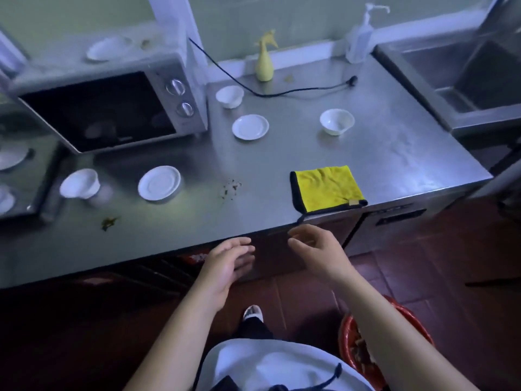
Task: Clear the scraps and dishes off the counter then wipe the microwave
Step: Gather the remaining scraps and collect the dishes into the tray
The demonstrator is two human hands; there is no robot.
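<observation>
Seen from my head camera, both my hands hung in front of the counter [284,156], just below its front edge, and neither held anything. My left hand [228,263] was open with the fingers relaxed and nearly straight. My right hand [315,249] was open too, its fingers loosely curled, with a gap between thumb and forefinger.

The yellow cloth [327,189] lay at the counter's front edge, just beyond my right hand, one corner hanging over the edge. A scatter of dark crumbs [232,187] sat on the steel beyond my left hand, and a green scrap [108,222] lay well to the left, near the front.

Further left stood a white cup-like bowl [80,183] and a white plate [159,182] beside it. Deeper on the counter were a saucer [250,127], a small scalloped bowl [229,96] behind it, and a round bowl [337,121] off to the right.

The microwave [112,108] stood at the back left, door closed, with another plate [108,48] on top. A red bin [346,331] stood on the floor under my right forearm.
</observation>
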